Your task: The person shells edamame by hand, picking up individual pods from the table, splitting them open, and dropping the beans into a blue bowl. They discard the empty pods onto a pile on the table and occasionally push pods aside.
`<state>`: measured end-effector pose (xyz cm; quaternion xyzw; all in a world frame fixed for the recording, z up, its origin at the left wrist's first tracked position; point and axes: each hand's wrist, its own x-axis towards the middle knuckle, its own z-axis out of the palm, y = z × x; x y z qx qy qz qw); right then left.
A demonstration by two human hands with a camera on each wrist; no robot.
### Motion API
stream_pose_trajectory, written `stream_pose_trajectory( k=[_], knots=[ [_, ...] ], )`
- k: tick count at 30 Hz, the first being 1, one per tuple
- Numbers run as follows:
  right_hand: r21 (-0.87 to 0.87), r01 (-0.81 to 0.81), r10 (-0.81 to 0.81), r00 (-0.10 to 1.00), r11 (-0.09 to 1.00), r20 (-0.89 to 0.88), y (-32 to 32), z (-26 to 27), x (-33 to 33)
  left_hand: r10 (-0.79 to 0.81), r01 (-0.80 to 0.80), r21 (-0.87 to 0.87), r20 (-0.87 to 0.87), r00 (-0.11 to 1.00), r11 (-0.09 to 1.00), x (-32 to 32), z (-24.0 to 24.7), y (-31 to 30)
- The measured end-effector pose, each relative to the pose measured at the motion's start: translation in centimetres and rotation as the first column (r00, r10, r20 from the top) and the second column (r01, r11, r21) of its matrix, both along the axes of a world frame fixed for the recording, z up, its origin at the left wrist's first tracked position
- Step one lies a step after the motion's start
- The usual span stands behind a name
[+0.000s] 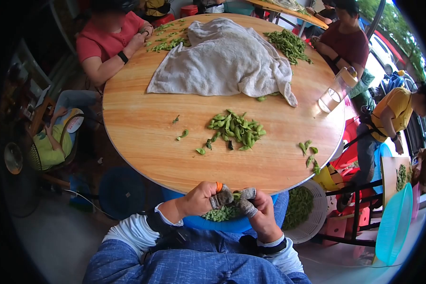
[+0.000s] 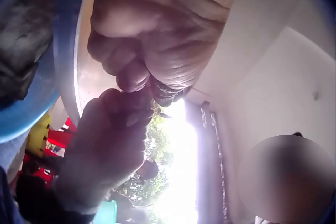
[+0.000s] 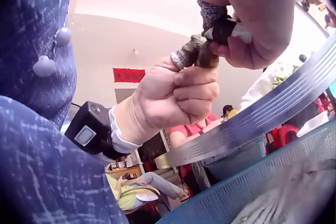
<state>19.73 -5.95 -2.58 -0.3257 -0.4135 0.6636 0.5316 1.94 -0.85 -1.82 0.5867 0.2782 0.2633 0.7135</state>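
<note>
At the near table edge, my left hand and right hand meet, fingertips close together. Between them they pinch a small green soybean pod. Grey-brown cloth finger covers wrap the thumbs and fingertips, and an orange band circles a left finger. Beneath the hands sits a blue basin holding shelled green beans. In the right wrist view the left hand has its other fingers curled in. The pod is hidden by the fingers in both wrist views.
A pile of soybean pods lies on the round wooden table, behind it a grey towel. A bottle stands at the right edge. A white basket of pods is low at right. Other people sit around the table.
</note>
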Motion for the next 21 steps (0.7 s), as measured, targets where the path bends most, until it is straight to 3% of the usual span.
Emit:
stream_pose_trajectory(
  k=[3,5,6,9,11,14,17,21],
  knots=[
    [-0.009,-0.027,0.027,1.0,1.0,0.014,0.0,0.1,0.2,-0.046,0.055,-0.137,0.072,0.996,0.989,-0.2,-0.1,0.0],
    [-0.015,0.002,-0.001,0.997,1.0,0.072,0.0,0.3,-0.1,0.02,-0.015,0.065,-0.081,0.996,0.998,0.3,0.8,-0.4],
    [0.017,0.03,-0.033,0.985,0.999,0.171,-0.1,0.3,-0.2,0.066,-0.039,0.171,-0.15,0.986,0.984,0.5,1.2,-0.5],
    [0.187,0.069,-0.148,0.882,0.98,0.448,0.0,0.7,-0.7,0.094,-0.048,0.217,-0.211,0.973,0.975,0.4,1.2,-0.3],
    [0.372,0.035,-0.267,0.759,0.927,0.594,0.3,1.7,-1.1,0.156,-0.141,0.097,-0.166,0.974,0.985,0.7,0.9,-0.5],
    [0.274,0.073,-0.225,0.785,0.959,0.577,-0.1,1.5,-1.1,0.152,-0.156,-0.063,-0.057,0.987,0.986,0.7,0.1,-0.7],
    [0.092,0.147,-0.167,0.943,0.985,0.288,0.0,0.3,-1.1,0.182,-0.182,-0.145,-0.018,0.983,0.973,0.8,-0.2,-0.8],
    [-0.083,0.191,-0.175,0.971,0.978,0.165,0.0,0.9,-0.5,0.228,-0.216,-0.271,0.015,0.973,0.938,0.3,-0.1,-0.9]
  ],
)
